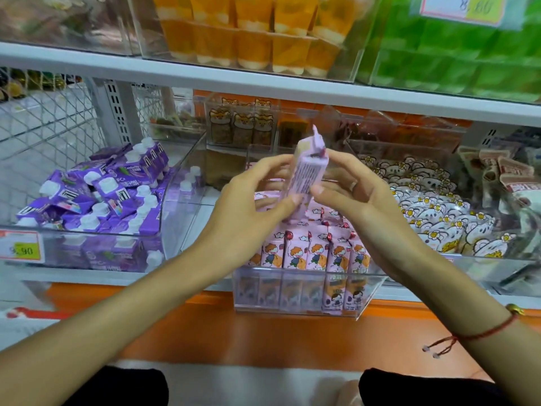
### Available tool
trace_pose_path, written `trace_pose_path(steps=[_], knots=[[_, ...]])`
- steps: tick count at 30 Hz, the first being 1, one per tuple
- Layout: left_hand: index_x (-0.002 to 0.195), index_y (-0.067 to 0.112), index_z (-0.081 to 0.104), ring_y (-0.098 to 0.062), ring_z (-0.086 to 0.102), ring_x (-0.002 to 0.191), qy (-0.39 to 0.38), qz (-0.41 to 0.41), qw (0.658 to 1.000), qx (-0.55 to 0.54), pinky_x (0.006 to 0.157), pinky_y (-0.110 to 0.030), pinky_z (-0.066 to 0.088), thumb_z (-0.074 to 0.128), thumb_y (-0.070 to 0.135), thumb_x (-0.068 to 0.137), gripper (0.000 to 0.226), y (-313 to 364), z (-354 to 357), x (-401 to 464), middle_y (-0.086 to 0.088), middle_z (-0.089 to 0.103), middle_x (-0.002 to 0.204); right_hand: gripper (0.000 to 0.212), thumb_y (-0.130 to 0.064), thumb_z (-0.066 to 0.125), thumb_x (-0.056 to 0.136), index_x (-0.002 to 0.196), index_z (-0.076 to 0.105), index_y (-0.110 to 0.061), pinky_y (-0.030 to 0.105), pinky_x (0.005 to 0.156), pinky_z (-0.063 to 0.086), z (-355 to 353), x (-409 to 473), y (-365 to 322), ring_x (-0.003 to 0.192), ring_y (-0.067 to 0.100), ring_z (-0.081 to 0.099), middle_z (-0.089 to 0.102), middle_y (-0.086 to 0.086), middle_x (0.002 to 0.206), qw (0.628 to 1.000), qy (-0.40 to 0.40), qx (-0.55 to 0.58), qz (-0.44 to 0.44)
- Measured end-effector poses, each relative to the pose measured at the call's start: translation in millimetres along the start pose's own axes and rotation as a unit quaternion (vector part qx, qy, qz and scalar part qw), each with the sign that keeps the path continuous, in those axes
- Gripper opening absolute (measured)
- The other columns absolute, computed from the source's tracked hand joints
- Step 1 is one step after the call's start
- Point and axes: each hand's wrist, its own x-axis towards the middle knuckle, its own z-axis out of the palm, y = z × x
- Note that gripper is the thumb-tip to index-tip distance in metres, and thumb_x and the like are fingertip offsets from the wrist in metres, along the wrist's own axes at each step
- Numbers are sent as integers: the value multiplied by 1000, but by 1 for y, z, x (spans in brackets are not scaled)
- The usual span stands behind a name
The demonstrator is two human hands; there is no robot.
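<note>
Restock, likely | slim pink printed snack pack point(306, 171) upright above clear acrylic bin point(371, 290) of matching packs | left grip point(251, 209), right grip point(357, 200) both pinching it | tip: keep upright, lower into gap, don't topple neighbours

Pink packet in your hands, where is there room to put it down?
Bare spots for the pink packet: the orange ledge in front of the clear pink-packet bin, and a white shelf strip between that bin and the purple carton bin. The bins themselves are crowded.

Both hands point(251, 200) point(355, 197) pinch pink packet point(304, 171) above clear bin point(369, 291).
</note>
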Motion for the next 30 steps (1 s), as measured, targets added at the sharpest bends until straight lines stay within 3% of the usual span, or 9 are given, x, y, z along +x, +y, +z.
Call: trace_pose_path(steps=[3, 8, 11, 14, 18, 21, 24, 28, 30], knots=[[120, 28, 56, 3, 58, 111, 7, 38, 999, 30, 97, -17, 46, 68, 10, 86, 41, -4, -3, 1, 18, 63, 116, 39, -11, 70, 82, 117, 61, -25, 26, 96, 48, -2, -1, 0, 112, 10, 60, 68, -5, 115, 999, -18, 1, -30], [117, 30, 57, 3, 58, 112, -1, 24, 1000, 12, 97, -16, 46, 68, 9, 86, 39, -7, -2, -1, 18, 64, 116, 40, -4, 68, 82, 117, 62, -22, 29, 95, 49, -1, -3, 1, 114, 10, 60, 68, -4, 116, 999, -23, 5, -26], [113, 30, 56, -2, 61, 110, 11, -15, 999, -44, 89, -18, 52, 68, 10, 86, 36, -5, -1, 0, 14, 64, 117, 53, -14, 71, 80, 129, 55, -28, 31, 97, 47, 0, -4, 0, 118, 9, 56, 66, -6, 120, 1000, -19, -9, -18], [116, 17, 55, -4, 68, 98, 47, -57, 989, -130, 81, -19, 54, 69, 15, 85, 33, -2, -2, 3, 5, 68, 113, 63, -20, 74, 76, 132, 49, -34, 31, 98, 45, 7, -5, 1, 117, 4, 55, 63, -8, 121, 1000, 2, -18, -3], [119, 16, 54, -4, 68, 99, 77, -102, 980, -154, 88, -30, 56, 73, 32, 76, 49, -2, -3, 3, 4, 68, 115, 37, -11, 71, 84, 117, 60, -23, 24, 84, 52, 18, -7, -1, 107, 4, 60, 66, -7, 115, 999, 25, -28, -23], [134, 32, 39, -2, 60, 114, 95, -71, 978, -169, 89, -21, 53, 75, 32, 69, 75, -3, -6, 3, 8, 50, 140, 26, -15, 65, 88, 114, 63, -19, 21, 77, 53, 15, -4, -1, 95, 8, 65, 71, -4, 104, 999, 41, 16, 10], [143, 35, 29, 3, 50, 124, 75, -24, 986, -147, 88, -14, 49, 77, 21, 73, 85, -3, -15, 5, 16, 36, 148, 15, -24, 56, 93, 104, 67, -22, 21, 68, 51, 9, 1, 0, 78, 10, 64, 72, -4, 90, 992, 59, 71, 82], [134, 27, 50, -5, 57, 117, -6, -8, 998, -60, 79, -12, 52, 73, -3, 77, 68, -4, -21, 7, 5, 53, 135, 24, -30, 55, 94, 87, 76, -21, 18, 62, 53, -1, 4, 0, 62, 6, 60, 70, -3, 81, 968, 52, 189, 159], [130, 27, 54, 2, 58, 103, 1, 21, 999, 25, 69, -13, 52, 74, 0, 78, 62, -5, -25, 8, 5, 53, 129, 26, -30, 58, 92, 80, 78, -19, 17, 60, 52, -5, 5, 0, 59, 9, 59, 70, 3, 81, 950, 52, 243, 187]])
